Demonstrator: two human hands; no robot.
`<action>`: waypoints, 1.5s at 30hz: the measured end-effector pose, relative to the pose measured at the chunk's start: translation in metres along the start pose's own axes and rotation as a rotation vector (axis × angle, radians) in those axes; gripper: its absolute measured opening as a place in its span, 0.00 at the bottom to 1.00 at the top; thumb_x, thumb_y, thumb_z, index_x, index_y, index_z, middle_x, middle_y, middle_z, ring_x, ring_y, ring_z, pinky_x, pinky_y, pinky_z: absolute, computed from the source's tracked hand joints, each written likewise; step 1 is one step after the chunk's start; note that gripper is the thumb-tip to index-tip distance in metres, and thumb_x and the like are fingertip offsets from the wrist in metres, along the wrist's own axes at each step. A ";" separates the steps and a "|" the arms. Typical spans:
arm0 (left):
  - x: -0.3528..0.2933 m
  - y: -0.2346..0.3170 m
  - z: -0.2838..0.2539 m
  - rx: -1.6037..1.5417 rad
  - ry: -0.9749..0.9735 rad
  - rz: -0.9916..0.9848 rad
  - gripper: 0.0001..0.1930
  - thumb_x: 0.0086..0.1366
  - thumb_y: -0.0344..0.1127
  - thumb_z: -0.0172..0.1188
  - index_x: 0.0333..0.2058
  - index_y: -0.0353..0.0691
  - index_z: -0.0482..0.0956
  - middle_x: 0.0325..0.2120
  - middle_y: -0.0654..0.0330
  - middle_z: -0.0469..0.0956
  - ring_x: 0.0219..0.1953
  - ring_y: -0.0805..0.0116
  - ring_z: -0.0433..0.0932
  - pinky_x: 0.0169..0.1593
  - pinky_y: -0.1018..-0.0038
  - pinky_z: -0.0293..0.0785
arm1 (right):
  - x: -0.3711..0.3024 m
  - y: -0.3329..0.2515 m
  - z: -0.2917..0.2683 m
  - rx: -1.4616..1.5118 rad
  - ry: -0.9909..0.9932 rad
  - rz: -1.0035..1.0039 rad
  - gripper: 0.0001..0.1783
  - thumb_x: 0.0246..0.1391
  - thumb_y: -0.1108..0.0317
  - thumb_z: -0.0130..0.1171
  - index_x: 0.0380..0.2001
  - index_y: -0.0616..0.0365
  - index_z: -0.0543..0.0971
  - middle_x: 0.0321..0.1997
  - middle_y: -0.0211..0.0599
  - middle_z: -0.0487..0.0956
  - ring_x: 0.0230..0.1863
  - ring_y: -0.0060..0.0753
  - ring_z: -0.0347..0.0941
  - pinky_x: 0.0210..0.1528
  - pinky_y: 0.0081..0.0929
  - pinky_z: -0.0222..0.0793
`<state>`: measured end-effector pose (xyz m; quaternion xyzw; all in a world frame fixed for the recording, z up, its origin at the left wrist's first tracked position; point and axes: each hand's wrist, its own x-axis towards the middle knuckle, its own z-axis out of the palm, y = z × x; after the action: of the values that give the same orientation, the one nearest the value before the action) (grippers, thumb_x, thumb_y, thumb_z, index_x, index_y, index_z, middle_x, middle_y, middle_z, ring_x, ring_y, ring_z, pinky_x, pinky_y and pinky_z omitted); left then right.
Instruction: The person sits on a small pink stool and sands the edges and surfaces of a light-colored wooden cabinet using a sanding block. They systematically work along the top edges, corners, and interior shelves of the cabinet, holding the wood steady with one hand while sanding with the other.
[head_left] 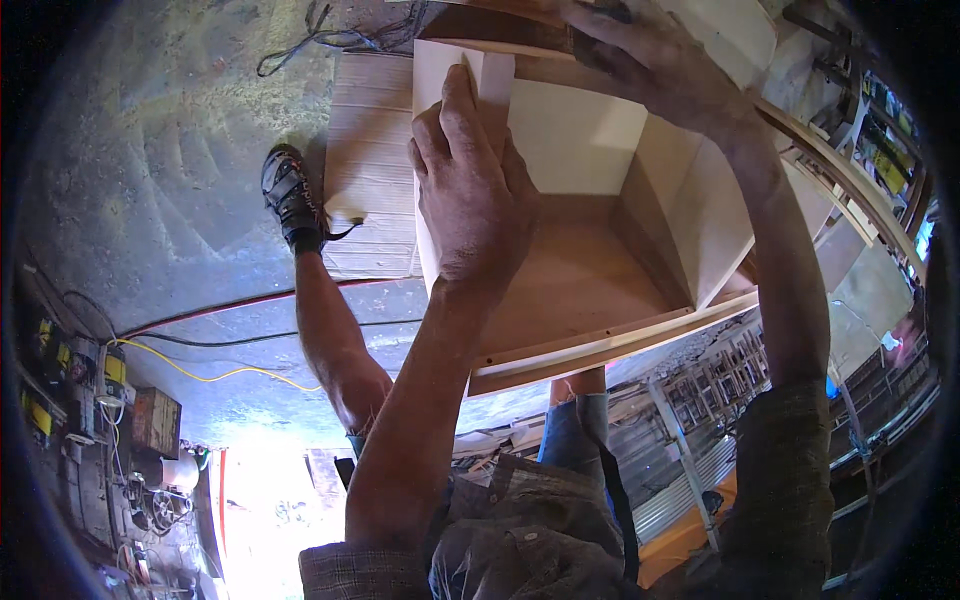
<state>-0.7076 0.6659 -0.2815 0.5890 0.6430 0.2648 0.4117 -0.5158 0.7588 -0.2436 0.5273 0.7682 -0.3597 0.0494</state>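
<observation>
A wooden cabinet [600, 275] with an open front and inner compartments stands before me. My left hand [470, 190] is closed around the pale upright wood piece [490, 85] at its upper left, the index finger stretched up along the face. Over the cabinet's far top rail reaches my right hand [660, 70], smeared by motion. Its fingers point left, and something dark shows beside them at the picture's top edge. I cannot make out what that is or whether the hand holds it.
A flat cardboard sheet [370, 160] lies on the concrete floor left of the cabinet, near my sandalled foot [290, 195]. Red, black and yellow cables [215, 372] cross the floor. A dark cord [350, 38] lies coiled farther off. Cluttered wooden pieces [715, 385] stand at the right.
</observation>
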 end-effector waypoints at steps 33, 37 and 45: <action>0.001 0.005 0.001 0.052 -0.030 0.041 0.31 0.56 0.24 0.53 0.59 0.32 0.54 0.40 0.42 0.64 0.41 0.42 0.65 0.47 0.52 0.63 | 0.042 -0.036 0.003 0.428 -0.086 0.367 0.25 0.46 0.59 0.67 0.43 0.63 0.72 0.32 0.35 0.76 0.31 0.31 0.73 0.37 0.27 0.72; -0.001 -0.001 -0.002 0.105 -0.027 -0.007 0.27 0.61 0.33 0.54 0.56 0.32 0.57 0.42 0.40 0.65 0.45 0.39 0.67 0.48 0.54 0.64 | 0.055 -0.033 -0.028 0.393 -0.407 0.212 0.24 0.45 0.59 0.67 0.41 0.63 0.73 0.32 0.37 0.76 0.32 0.32 0.74 0.39 0.28 0.73; 0.000 0.005 -0.001 0.051 -0.035 -0.021 0.24 0.62 0.33 0.53 0.55 0.32 0.59 0.41 0.41 0.66 0.45 0.41 0.67 0.48 0.54 0.63 | 0.049 -0.011 -0.007 0.480 -0.255 0.144 0.14 0.45 0.63 0.66 0.31 0.61 0.76 0.22 0.31 0.74 0.22 0.24 0.70 0.25 0.24 0.67</action>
<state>-0.7057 0.6668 -0.2770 0.5973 0.6482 0.2336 0.4104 -0.5444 0.7993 -0.2557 0.5274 0.6093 -0.5904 0.0448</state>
